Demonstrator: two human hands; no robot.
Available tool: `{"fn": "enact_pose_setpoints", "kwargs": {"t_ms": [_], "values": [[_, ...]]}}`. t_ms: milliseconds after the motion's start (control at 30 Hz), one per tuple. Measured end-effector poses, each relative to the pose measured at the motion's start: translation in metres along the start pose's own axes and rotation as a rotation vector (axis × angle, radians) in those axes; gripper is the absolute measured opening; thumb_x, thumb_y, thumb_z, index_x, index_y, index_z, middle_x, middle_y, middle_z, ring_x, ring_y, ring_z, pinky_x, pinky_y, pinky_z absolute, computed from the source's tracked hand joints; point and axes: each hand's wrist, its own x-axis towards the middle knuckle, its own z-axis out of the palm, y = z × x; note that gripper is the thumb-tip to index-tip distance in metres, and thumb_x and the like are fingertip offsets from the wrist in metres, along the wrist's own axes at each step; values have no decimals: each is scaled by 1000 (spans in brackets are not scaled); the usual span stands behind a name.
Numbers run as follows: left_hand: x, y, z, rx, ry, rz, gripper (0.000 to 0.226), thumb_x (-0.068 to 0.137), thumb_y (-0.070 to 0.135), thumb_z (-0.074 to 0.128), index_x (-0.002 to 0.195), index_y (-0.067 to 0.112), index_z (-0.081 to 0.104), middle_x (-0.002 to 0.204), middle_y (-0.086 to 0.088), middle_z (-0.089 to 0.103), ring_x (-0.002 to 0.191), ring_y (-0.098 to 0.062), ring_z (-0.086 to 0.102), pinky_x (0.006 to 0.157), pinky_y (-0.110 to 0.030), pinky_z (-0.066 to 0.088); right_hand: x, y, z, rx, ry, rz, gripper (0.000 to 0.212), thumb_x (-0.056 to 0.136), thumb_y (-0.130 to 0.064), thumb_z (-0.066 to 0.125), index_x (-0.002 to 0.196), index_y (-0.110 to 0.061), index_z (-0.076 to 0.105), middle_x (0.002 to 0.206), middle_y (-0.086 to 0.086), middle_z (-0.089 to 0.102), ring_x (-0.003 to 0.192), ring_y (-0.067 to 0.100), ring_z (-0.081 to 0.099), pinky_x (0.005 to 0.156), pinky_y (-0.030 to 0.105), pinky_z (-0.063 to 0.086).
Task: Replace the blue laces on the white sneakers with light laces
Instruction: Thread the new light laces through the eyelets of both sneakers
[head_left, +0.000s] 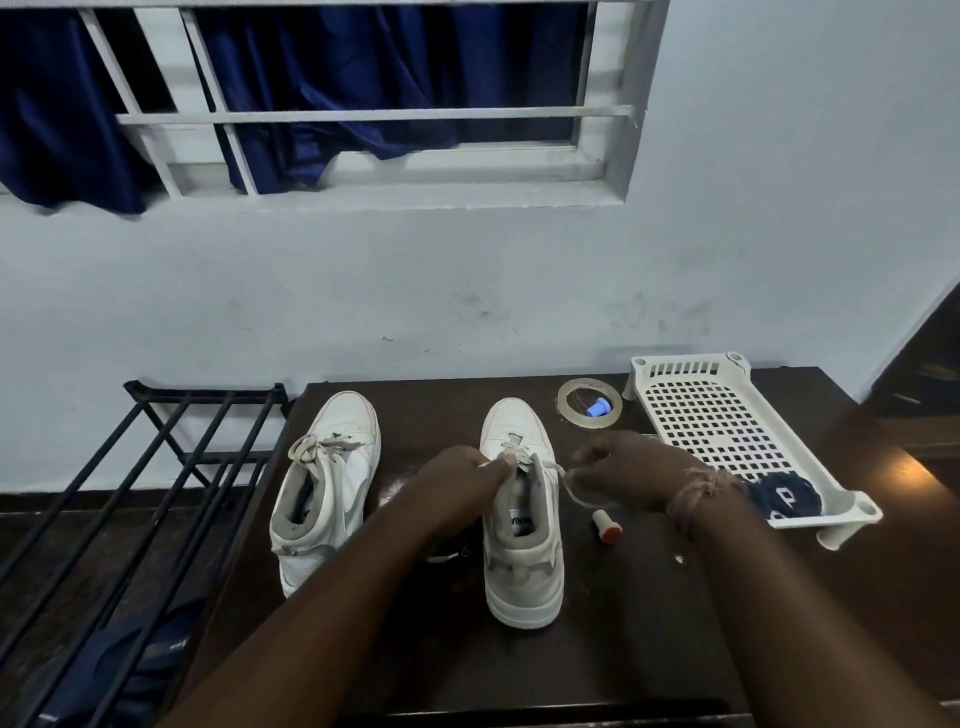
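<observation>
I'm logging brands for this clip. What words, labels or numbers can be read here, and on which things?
"ANIA", upside down and partly hidden: tongue label inside the right sneaker.
Label inside the left sneaker: too dark to read.
White marks on the dark blue cloth in the white tray: partial, unreadable.
Faint writing on the tape roll: too small to read.
White mark on the blue item under the black rack: blurred.

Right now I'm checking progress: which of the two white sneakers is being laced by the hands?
The right-hand white sneaker, nearest the tape roll: both hands, left and right, hold its light lace. The left-hand white sneaker lies untouched, already tied.
</observation>
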Motion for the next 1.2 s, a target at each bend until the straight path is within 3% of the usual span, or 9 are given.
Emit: {"fn": "enact_pose_setpoints", "kwargs": {"t_ms": [67, 167, 333, 467, 533, 833, 967, 1100, 1200], "values": [[2, 2, -8, -37, 22, -36, 45, 104, 44, 47, 84, 11, 69, 82, -8, 68, 73, -23, 61, 73, -33, 43, -1, -5, 2, 48, -31, -111, 25, 93, -40, 64, 114, -26, 68, 102, -8, 64, 90, 6, 59, 78, 21, 44], [4, -2, -14, -165, 22, -69, 39, 92, 42, 65, 72, 9, 69, 72, -15, 62, 64, -20, 52, 70, -32, 39, 1, -8, 6, 171, -70, -164, 19, 97, -33, 60, 91, -19, 72, 70, -14, 60, 53, -7, 52, 51, 8, 39], [9, -11, -10, -326, 76, -97, 48, 51, 53, 79, 77, 13, 78, 86, -27, 73, 69, -26, 63, 71, -39, 47, 2, -11, 8, 248, -90, -76, 31, 93, -29, 50, 64, -21, 49, 63, -2, 51, 53, 12, 43, 54, 26, 37], [5, -3, -22, -260, 161, -95, 14, 74, 25, 81, 67, 13, 76, 60, -4, 71, 47, -11, 58, 54, -18, 44, 0, -12, 3, 326, -18, 17, 30, 88, -36, 52, 63, -20, 49, 62, 0, 53, 52, 14, 44, 55, 27, 36], [5, -5, -25, -199, 200, -88, 22, 83, 16, 78, 62, 16, 71, 46, 3, 62, 37, -6, 52, 42, -14, 36, -2, -10, 3, 297, -5, 42, 30, 91, -33, 52, 66, -16, 53, 65, 1, 53, 57, 16, 46, 55, 28, 36], [4, -11, -19, -18, 321, -44, 18, 86, 21, 73, 74, 8, 75, 73, -9, 74, 72, -22, 70, 59, -22, 43, -3, -8, 4, 260, 7, 124, 28, 96, -32, 55, 71, -19, 54, 70, -2, 50, 61, 12, 45, 54, 21, 36], [3, -14, -21, -47, 252, -59, 22, 86, 23, 75, 67, 13, 70, 58, -1, 64, 56, -16, 60, 61, -25, 44, -7, -11, 8, 132, 37, 87, 24, 97, -22, 50, 90, -4, 64, 85, 10, 62, 79, 22, 58, 58, 22, 37], [-7, -9, -25, -242, 182, -64, 14, 90, 16, 70, 77, 16, 74, 67, -1, 69, 49, -8, 56, 51, -19, 43, -11, -8, 9, 207, 55, 63, 51, 91, -55, 60, 70, -8, 62, 61, 7, 61, 50, 17, 54, 57, 25, 42], [-18, 5, -35, -433, 131, -43, 14, 95, 13, 62, 95, 12, 75, 67, -1, 64, 46, -9, 48, 44, -19, 37, -17, -16, 2, 246, 170, 24, 57, 92, -53, 60, 73, 0, 66, 64, 10, 68, 53, 17, 60, 57, 23, 42]]}}
